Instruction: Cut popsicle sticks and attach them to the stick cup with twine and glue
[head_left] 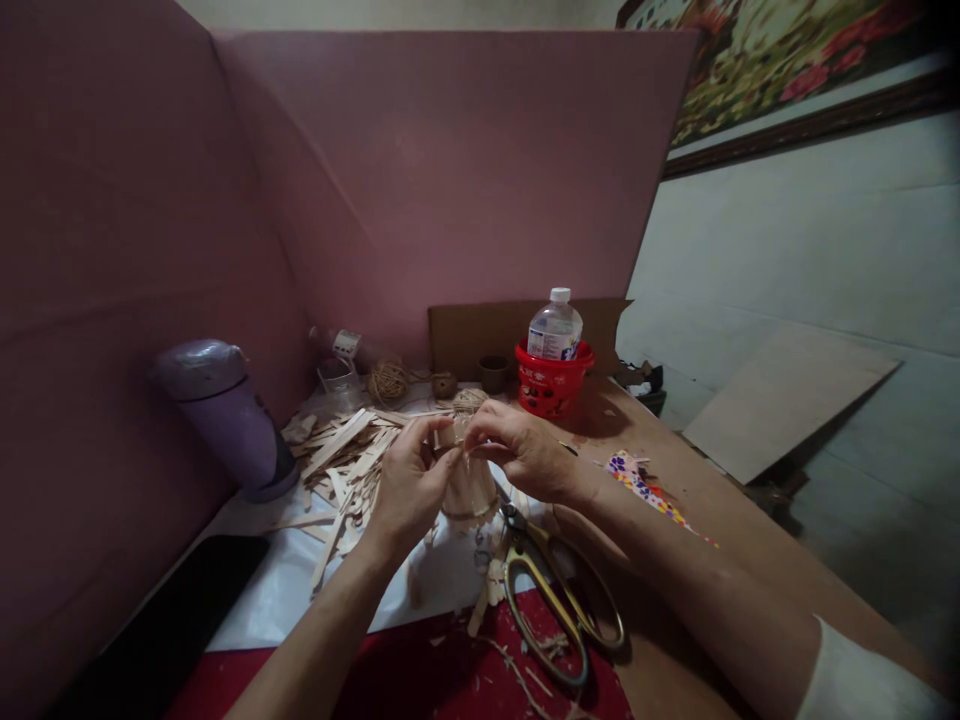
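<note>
2 cropped forearms (322, 620), fingers (491, 428) at half-hidden pale object (469, 488), grip unclear

Going left from my left hand (416, 480), I meet a loose heap of flat, pale wooden sticks (345, 460), then the tall purple tumbler with a grey lid (232, 425). Smooth pink panels (465, 170) wall off the left and back. Beyond my right hand (529, 455), the round red plastic bucket (553, 390) blocks the way, made taller by the clear plastic bottle (555, 328) in it. Large gold-handled metal scissors (517, 530) lie close on my near side. Bare brown table (750, 590) gives me room beyond my right forearm, past the flower-patterned strip (649, 490).
</note>
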